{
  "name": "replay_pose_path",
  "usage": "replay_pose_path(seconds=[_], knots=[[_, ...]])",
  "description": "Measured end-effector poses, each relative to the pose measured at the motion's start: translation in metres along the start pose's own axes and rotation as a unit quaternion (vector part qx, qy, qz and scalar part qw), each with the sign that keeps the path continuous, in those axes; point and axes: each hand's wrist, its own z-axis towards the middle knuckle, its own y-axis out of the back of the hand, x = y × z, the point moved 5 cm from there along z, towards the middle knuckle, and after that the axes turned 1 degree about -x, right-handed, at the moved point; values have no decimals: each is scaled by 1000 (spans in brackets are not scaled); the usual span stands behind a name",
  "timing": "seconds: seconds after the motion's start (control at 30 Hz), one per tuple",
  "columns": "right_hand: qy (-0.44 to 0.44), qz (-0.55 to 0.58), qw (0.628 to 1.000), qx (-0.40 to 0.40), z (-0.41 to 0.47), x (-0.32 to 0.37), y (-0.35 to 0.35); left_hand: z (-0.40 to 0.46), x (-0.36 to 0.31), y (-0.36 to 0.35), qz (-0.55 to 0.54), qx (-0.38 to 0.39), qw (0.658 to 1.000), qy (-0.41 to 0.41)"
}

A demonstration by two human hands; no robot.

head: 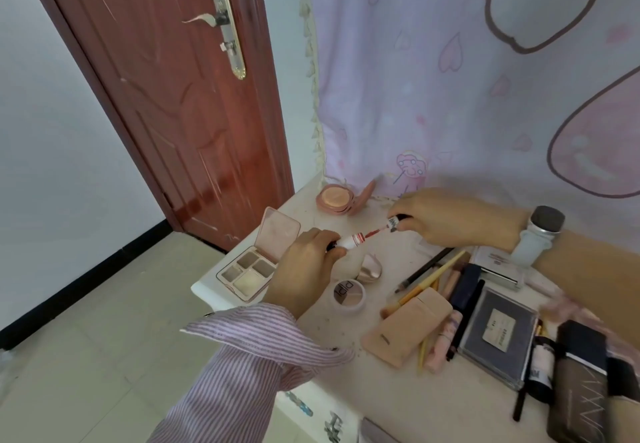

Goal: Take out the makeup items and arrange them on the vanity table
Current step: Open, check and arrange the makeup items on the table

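Note:
Above the white vanity table (349,390), my left hand (304,269) grips the clear tube of a lip gloss (349,241). My right hand (453,217) holds its dark cap (394,223), and the red wand runs between the two. Below them an open pink eyeshadow palette (254,262) lies at the table's left edge. An open round pink compact (334,199) sits at the back. A small round pot (349,295) and a shiny rose-gold piece (370,267) lie near the middle.
To the right lie a peach flat case (408,326), brushes and pencils (429,274), a dark square palette (495,335), a dark bottle (542,366) and a black pouch (581,383). A pink curtain (485,79) hangs behind. A red-brown door (166,89) stands at left.

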Motion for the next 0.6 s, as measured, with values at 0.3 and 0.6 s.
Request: replay_pose_path(seconds=[0.3, 0.6], knots=[[-145, 319, 925, -145, -3, -80, -30, 45, -5, -24, -265, -79, 940, 200], [-156, 244, 930, -228, 33, -109, -59, 94, -16, -74, -3, -23, 971, 238]])
